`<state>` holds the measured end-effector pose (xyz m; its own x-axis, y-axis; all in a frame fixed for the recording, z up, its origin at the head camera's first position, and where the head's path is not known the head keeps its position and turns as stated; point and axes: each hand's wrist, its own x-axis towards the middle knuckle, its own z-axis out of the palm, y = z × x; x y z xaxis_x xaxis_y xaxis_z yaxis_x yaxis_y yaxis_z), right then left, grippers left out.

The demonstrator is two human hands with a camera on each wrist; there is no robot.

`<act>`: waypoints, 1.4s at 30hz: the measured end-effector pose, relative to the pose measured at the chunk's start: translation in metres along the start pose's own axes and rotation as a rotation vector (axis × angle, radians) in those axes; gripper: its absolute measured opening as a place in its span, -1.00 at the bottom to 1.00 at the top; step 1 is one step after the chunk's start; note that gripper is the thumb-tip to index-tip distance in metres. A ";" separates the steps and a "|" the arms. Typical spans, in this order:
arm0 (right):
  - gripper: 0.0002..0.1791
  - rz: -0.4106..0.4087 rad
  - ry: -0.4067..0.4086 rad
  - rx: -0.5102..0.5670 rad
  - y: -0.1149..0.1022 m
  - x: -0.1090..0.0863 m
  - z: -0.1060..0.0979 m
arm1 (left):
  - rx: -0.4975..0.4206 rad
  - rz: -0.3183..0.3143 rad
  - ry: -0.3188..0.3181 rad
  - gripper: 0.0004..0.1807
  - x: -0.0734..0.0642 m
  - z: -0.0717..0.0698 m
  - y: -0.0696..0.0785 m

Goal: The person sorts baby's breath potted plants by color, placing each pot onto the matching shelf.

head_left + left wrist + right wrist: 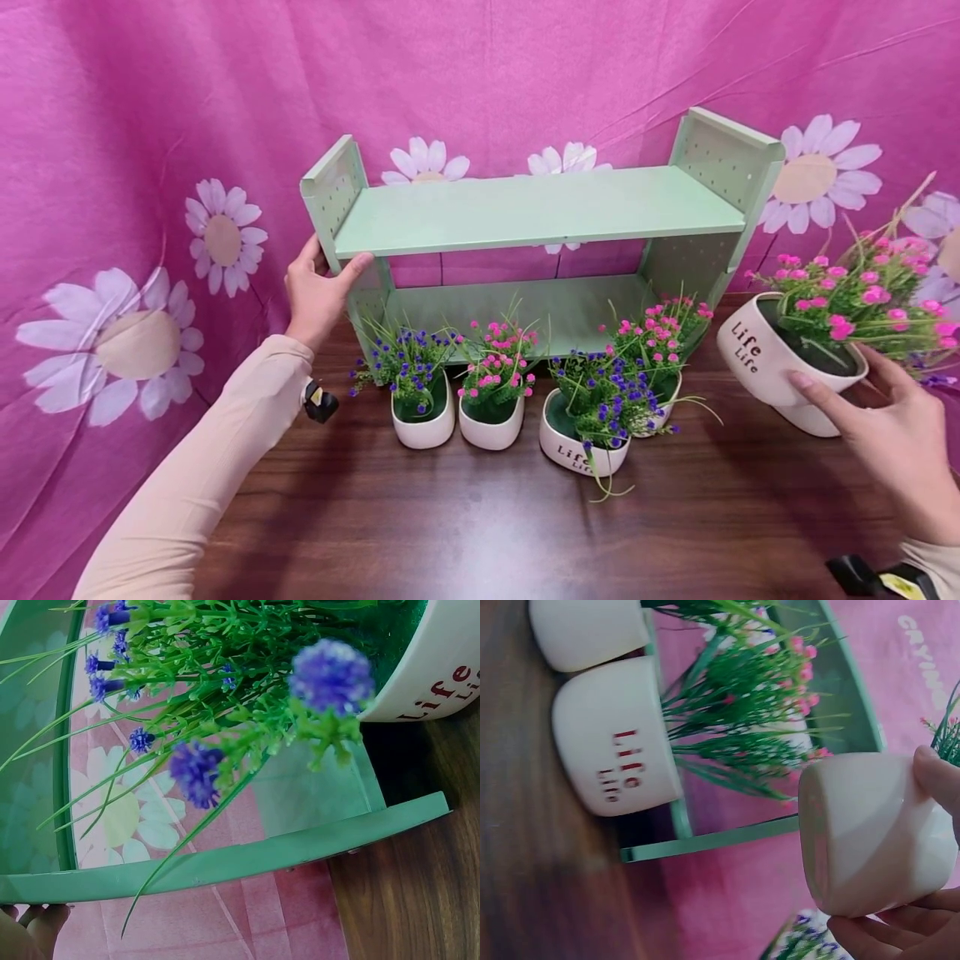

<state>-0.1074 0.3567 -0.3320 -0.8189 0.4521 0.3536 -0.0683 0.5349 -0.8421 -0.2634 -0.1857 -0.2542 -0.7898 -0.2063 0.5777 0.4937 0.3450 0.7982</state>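
Note:
A pale green two-tier shelf [547, 204] stands on the table. My left hand [318, 292] grips its left side panel, thumb at the front edge and fingers behind; fingertips [45, 919] show against the panel in the left wrist view. My right hand [900, 433] holds a white flowerpot [776, 375] marked "Life", with pink artificial flowers [862, 292]. That pot is tilted and raised off the table, to the right of the shelf. The right wrist view shows the thumb and fingers on opposite sides of the held pot [877, 832].
In front of the shelf stand a purple-flowered pot [423, 429], a pink-flowered pot [491, 429], another purple-flowered pot [585, 450] and a pink-flowered one [663, 404] partly hidden behind it. Another white pot [810, 421] is mostly hidden behind the held one. A pink daisy-print cloth [487, 83] hangs behind.

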 end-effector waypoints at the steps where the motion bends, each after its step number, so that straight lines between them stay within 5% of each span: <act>1: -0.24 -0.005 0.001 0.017 -0.003 0.000 -0.001 | 0.001 0.001 -0.003 -0.38 0.000 0.000 0.000; 4: -0.29 -0.022 0.010 0.053 -0.011 0.002 -0.002 | 0.003 -0.001 -0.014 -0.37 0.002 0.001 -0.001; 11: -0.40 -0.087 0.035 0.117 -0.034 0.009 0.001 | 0.000 0.002 -0.017 -0.32 0.014 0.002 -0.029; 18: -0.41 -0.117 0.037 0.143 -0.063 0.014 0.008 | 0.015 -0.005 -0.029 -0.32 0.016 0.001 -0.029; 27: -0.42 -0.276 0.031 0.187 -0.100 0.027 0.025 | 0.002 -0.017 -0.033 -0.32 0.017 0.000 -0.030; 33: -0.45 -0.337 -0.043 0.306 -0.128 0.040 0.045 | -0.001 -0.007 -0.029 -0.32 0.017 -0.001 -0.030; 42: -0.44 -0.394 -0.098 0.270 -0.172 0.066 0.083 | 0.010 0.000 -0.023 -0.32 0.017 0.001 -0.032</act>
<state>-0.1972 0.2349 -0.1976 -0.7501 0.1764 0.6373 -0.5185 0.4414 -0.7324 -0.2928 -0.1990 -0.2700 -0.7982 -0.1854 0.5731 0.4899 0.3537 0.7968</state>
